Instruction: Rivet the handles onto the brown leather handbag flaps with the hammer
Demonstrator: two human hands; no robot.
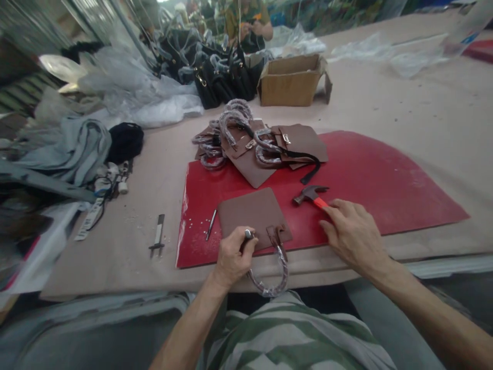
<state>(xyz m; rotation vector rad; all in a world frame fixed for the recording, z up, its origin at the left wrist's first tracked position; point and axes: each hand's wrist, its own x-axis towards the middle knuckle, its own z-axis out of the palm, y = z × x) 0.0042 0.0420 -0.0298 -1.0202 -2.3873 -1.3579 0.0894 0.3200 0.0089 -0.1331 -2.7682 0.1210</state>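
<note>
My left hand (235,256) is closed around a short metal punch (248,234), held upright on a brown leather panel (252,213). A plastic-wrapped handle (271,288) is joined to the panel by a tab and loops over the table's front edge. My right hand (352,228) grips the orange handle of a claw hammer (311,195), whose head lies over the red mat (346,174). Left of the panel rests a thin metal rod (211,224) on the mat. My left fingers hide the panel's near left corner.
Behind the panel lies a pile of brown leather pieces (250,169) with wrapped handles. A two-pronged tool (157,239) lies to the left. Farther back are a cardboard box (290,82), black bags (215,82), plastic sheeting (154,103) and another person (254,25).
</note>
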